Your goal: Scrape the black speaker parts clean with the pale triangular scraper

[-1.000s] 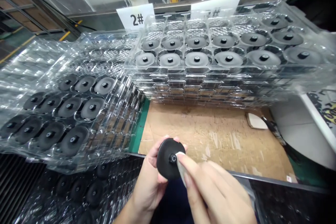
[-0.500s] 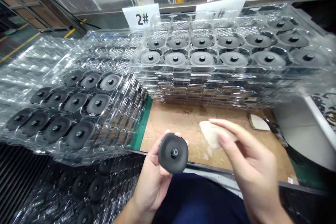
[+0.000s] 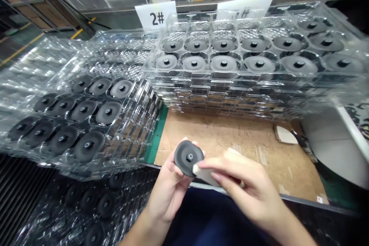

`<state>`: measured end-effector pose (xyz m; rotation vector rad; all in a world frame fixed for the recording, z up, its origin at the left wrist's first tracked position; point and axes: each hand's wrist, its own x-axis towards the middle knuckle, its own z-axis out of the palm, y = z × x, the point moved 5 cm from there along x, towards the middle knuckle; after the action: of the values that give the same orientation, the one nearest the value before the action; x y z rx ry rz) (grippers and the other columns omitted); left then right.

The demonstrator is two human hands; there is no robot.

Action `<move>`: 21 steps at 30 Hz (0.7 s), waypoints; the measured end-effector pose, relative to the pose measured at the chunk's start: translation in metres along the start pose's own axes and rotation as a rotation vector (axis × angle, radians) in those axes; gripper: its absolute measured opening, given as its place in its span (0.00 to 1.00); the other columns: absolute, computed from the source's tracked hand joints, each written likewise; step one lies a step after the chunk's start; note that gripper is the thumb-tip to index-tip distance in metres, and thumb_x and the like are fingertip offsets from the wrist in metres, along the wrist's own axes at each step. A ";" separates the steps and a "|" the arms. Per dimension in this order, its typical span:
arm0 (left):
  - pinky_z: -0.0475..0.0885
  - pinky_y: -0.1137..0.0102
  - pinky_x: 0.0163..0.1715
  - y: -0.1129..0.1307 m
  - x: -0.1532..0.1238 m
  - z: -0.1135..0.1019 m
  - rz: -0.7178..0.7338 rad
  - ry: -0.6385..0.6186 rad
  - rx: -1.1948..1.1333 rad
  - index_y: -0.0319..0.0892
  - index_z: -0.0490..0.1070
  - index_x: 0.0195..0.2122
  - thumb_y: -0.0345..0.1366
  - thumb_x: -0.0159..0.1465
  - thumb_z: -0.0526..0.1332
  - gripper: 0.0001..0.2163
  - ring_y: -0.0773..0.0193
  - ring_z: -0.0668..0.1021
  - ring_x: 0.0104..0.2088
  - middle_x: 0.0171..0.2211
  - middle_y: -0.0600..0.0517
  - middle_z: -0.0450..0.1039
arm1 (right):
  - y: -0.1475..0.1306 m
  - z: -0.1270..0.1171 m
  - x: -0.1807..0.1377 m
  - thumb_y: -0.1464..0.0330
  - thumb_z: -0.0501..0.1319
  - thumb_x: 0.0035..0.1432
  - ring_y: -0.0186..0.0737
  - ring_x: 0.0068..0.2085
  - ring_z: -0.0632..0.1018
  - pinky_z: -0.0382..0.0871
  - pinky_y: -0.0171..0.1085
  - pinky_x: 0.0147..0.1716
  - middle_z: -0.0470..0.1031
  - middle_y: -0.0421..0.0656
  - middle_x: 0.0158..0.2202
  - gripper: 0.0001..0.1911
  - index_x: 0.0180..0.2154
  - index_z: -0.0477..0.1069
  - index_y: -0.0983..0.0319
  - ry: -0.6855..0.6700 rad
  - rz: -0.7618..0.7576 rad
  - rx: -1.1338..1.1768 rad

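Note:
A round black dish-shaped part [image 3: 184,157] with a short hub in its middle is held by its edge in my left hand [image 3: 168,186], face towards me. My right hand [image 3: 248,180] pinches a folded off-white cloth [image 3: 205,173], whose tip lies against the lower right rim of the black part. My right fingers cover much of the cloth. Both hands are above the front edge of a cardboard sheet [image 3: 230,130].
Stacked clear plastic trays [image 3: 225,84] with similar black parts stand at the back. Another tray stack [image 3: 115,138] is at the left, with more parts below it. A white bin [image 3: 331,146] is on the right; a white pad [image 3: 285,134] lies beside it. A "2#" sign [image 3: 157,16] stands behind.
My right hand has moved left and down, bringing the cloth from the open air onto the rim of the black part. My left hand has shifted slightly up, still holding the part.

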<state>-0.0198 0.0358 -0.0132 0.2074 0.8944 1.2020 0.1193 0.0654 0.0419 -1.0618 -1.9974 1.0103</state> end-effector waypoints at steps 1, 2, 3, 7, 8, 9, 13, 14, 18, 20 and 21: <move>0.69 0.66 0.47 0.001 0.001 -0.002 0.002 -0.004 -0.023 0.48 0.67 0.49 0.39 0.47 0.68 0.26 0.54 0.72 0.49 0.49 0.49 0.70 | 0.016 0.002 -0.007 0.71 0.54 0.60 0.34 0.33 0.75 0.68 0.33 0.33 0.76 0.40 0.35 0.12 0.43 0.71 0.56 -0.006 0.070 -0.031; 0.68 0.65 0.48 0.002 0.002 -0.005 0.007 -0.001 -0.038 0.48 0.65 0.51 0.39 0.47 0.68 0.28 0.53 0.72 0.49 0.50 0.48 0.70 | 0.034 0.002 -0.014 0.69 0.53 0.60 0.35 0.35 0.76 0.69 0.34 0.34 0.76 0.41 0.37 0.11 0.42 0.72 0.56 0.030 0.140 -0.074; 0.67 0.64 0.49 0.003 0.002 -0.008 0.008 0.005 -0.046 0.49 0.64 0.52 0.38 0.48 0.68 0.29 0.53 0.72 0.49 0.50 0.48 0.69 | 0.053 0.002 -0.022 0.67 0.53 0.60 0.37 0.37 0.76 0.70 0.35 0.35 0.76 0.42 0.38 0.11 0.42 0.72 0.57 0.089 0.201 -0.123; 0.66 0.61 0.51 -0.003 0.003 -0.008 -0.041 -0.013 -0.065 0.51 0.59 0.56 0.38 0.50 0.66 0.31 0.53 0.73 0.48 0.51 0.47 0.69 | 0.103 0.005 -0.039 0.64 0.54 0.59 0.41 0.35 0.78 0.72 0.38 0.33 0.78 0.44 0.34 0.12 0.38 0.75 0.60 0.180 0.301 -0.221; 0.66 0.61 0.51 -0.005 0.003 -0.006 -0.049 -0.024 -0.069 0.51 0.59 0.55 0.38 0.50 0.67 0.31 0.53 0.73 0.48 0.50 0.48 0.70 | 0.102 0.003 -0.038 0.64 0.54 0.58 0.41 0.35 0.78 0.72 0.38 0.33 0.78 0.44 0.34 0.12 0.37 0.75 0.59 0.179 0.308 -0.226; 0.66 0.61 0.51 -0.007 0.002 -0.003 -0.052 -0.035 -0.072 0.51 0.61 0.55 0.38 0.49 0.67 0.31 0.53 0.74 0.48 0.50 0.48 0.70 | 0.094 0.000 -0.035 0.65 0.54 0.59 0.41 0.37 0.78 0.72 0.37 0.34 0.78 0.43 0.36 0.12 0.39 0.74 0.59 0.189 0.317 -0.228; 0.66 0.64 0.50 -0.011 0.001 0.009 -0.067 -0.038 -0.046 0.47 0.66 0.50 0.36 0.49 0.67 0.26 0.56 0.74 0.47 0.47 0.48 0.72 | 0.017 -0.014 -0.008 0.70 0.54 0.59 0.37 0.36 0.75 0.70 0.34 0.34 0.75 0.43 0.41 0.13 0.46 0.69 0.59 0.312 0.159 -0.159; 0.66 0.65 0.50 -0.011 0.000 0.011 -0.086 -0.034 -0.032 0.46 0.67 0.49 0.36 0.50 0.67 0.24 0.56 0.73 0.47 0.47 0.48 0.72 | -0.008 -0.013 -0.001 0.73 0.54 0.58 0.37 0.37 0.75 0.69 0.36 0.36 0.75 0.44 0.40 0.14 0.47 0.68 0.61 0.294 0.015 -0.148; 0.68 0.69 0.47 -0.012 -0.001 0.013 -0.142 -0.022 0.015 0.45 0.71 0.45 0.31 0.47 0.68 0.21 0.59 0.74 0.46 0.45 0.49 0.73 | -0.045 0.006 0.015 0.77 0.52 0.56 0.37 0.34 0.74 0.68 0.37 0.36 0.75 0.45 0.33 0.14 0.44 0.69 0.66 0.058 -0.173 -0.043; 0.70 0.71 0.43 -0.013 -0.001 0.011 -0.134 -0.003 0.028 0.46 0.71 0.44 0.30 0.48 0.67 0.21 0.60 0.75 0.43 0.44 0.51 0.74 | -0.036 0.016 0.019 0.76 0.52 0.57 0.34 0.35 0.74 0.68 0.34 0.37 0.75 0.42 0.36 0.13 0.42 0.70 0.63 -0.081 -0.072 -0.023; 0.70 0.72 0.42 -0.015 -0.001 0.011 -0.131 0.002 0.032 0.46 0.71 0.45 0.31 0.51 0.66 0.19 0.61 0.76 0.42 0.42 0.51 0.75 | -0.032 0.016 0.020 0.75 0.52 0.58 0.35 0.36 0.73 0.67 0.35 0.37 0.75 0.42 0.36 0.12 0.42 0.70 0.62 -0.068 -0.040 -0.060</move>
<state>-0.0017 0.0327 -0.0140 0.1712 0.9154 1.0667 0.0852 0.0655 0.0646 -1.0278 -2.1072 0.9833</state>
